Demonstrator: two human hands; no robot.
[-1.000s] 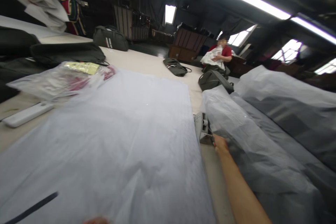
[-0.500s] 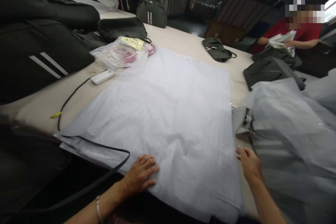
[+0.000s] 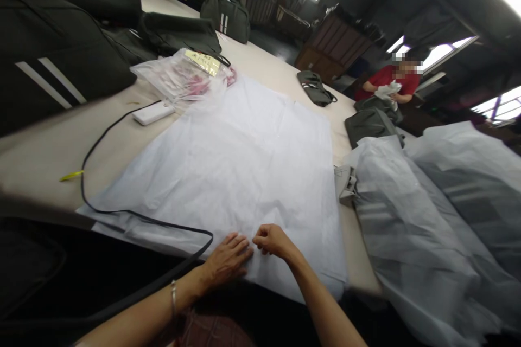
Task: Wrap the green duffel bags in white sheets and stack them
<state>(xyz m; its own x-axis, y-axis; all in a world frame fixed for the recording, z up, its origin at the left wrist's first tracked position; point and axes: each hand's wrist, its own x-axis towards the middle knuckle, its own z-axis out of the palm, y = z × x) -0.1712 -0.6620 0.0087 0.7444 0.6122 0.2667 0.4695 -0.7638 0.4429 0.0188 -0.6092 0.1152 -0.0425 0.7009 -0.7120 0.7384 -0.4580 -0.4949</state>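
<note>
A stack of thin white sheets lies over the table's near part. My left hand rests flat on its front edge, fingers spread. Just right of it, my right hand is over the sheets with fingers curled and pinched together; what they hold, if anything, is too small to make out. A black strap crosses the sheets' left corner and runs down to the lower left. At the sheets' right edge sits a grey tape dispenser-like object.
Dark bags with white stripes fill the left. Plastic bags and a white power bank-like box lie behind. Wrapped bags stand at the right. A person in red handles white material farther back.
My right hand has moved left from the sheets' right edge to beside my left hand. My left hand stays at the front edge. The view has shifted to the right.
</note>
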